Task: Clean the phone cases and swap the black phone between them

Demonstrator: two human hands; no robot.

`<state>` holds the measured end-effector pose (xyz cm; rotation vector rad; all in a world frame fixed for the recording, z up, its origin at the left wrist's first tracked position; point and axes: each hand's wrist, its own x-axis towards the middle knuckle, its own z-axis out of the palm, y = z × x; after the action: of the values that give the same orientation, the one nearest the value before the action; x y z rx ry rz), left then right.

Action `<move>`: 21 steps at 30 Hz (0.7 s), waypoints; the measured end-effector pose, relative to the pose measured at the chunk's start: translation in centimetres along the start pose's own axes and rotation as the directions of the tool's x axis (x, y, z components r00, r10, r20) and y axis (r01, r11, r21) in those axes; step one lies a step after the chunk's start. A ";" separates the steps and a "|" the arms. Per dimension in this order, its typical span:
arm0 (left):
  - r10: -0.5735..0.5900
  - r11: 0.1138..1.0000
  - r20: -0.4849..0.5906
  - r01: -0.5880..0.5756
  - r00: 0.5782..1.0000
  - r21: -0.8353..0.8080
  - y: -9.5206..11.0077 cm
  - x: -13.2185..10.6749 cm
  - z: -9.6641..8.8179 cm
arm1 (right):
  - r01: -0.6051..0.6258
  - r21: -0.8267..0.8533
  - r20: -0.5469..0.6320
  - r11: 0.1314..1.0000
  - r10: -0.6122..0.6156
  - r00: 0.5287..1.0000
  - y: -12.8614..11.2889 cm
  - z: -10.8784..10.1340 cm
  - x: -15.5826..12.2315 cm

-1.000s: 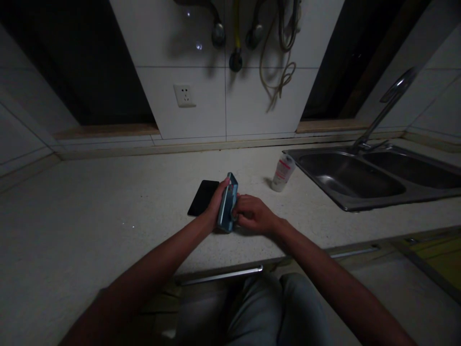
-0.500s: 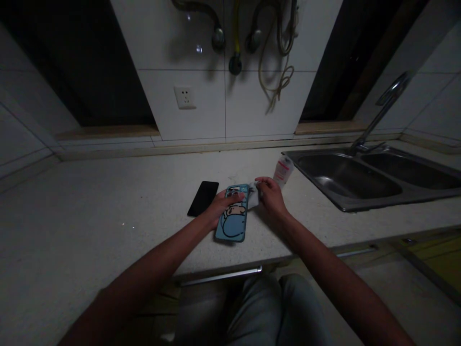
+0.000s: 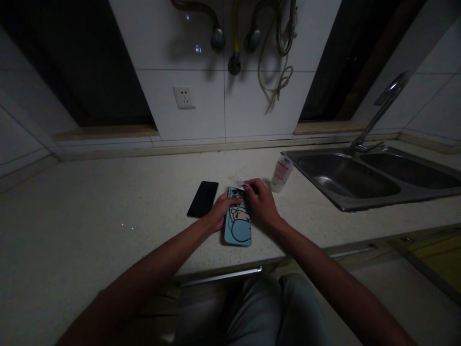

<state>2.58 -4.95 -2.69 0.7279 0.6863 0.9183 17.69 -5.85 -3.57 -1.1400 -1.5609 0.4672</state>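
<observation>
My left hand (image 3: 222,210) is closed around a blue phone case (image 3: 238,229) with a cartoon figure on its back; its thumb lies across the upper part. Whether a phone sits inside the case is hidden. At the case's top right corner, my right hand (image 3: 262,203) pinches a thin whitish wipe or tissue (image 3: 242,183), mostly covered by the fingers. A black phone (image 3: 203,198) lies flat on the counter, just left of my left hand. Beyond my right hand stands a clear plastic bottle (image 3: 281,173) with a pink and white label.
The pale countertop (image 3: 108,202) runs along a tiled wall. A double steel sink (image 3: 345,178) with a tall faucet (image 3: 382,110) is set into it at the right. A wall socket (image 3: 184,97) and pipe valves (image 3: 234,63) are at the back. Drawer handles (image 3: 223,276) line the front edge.
My right hand has moved left onto the top of the phone case, bringing the whitish piece over it. The case has turned slightly and shifted a little right.
</observation>
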 end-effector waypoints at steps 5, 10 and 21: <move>-0.104 0.975 0.052 0.112 0.993 -0.193 0.4 0.1 0.1 | 0.055 -0.099 0.147 0.994 -0.040 0.988 -1.2 0.5 -0.4; -0.121 0.951 0.090 0.141 0.989 -0.274 0.5 0.2 0.2 | 0.155 -0.072 0.214 0.985 -0.136 0.967 -1.1 0.7 -0.4; -0.129 0.930 0.053 0.140 0.990 -0.339 1.7 1.0 -1.6 | 0.456 0.138 0.523 0.879 -0.456 0.720 -1.9 0.3 -1.9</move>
<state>1.03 -2.95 -2.44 0.3784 0.5241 0.8701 16.49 -8.23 -3.15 -0.5864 -2.2657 0.4723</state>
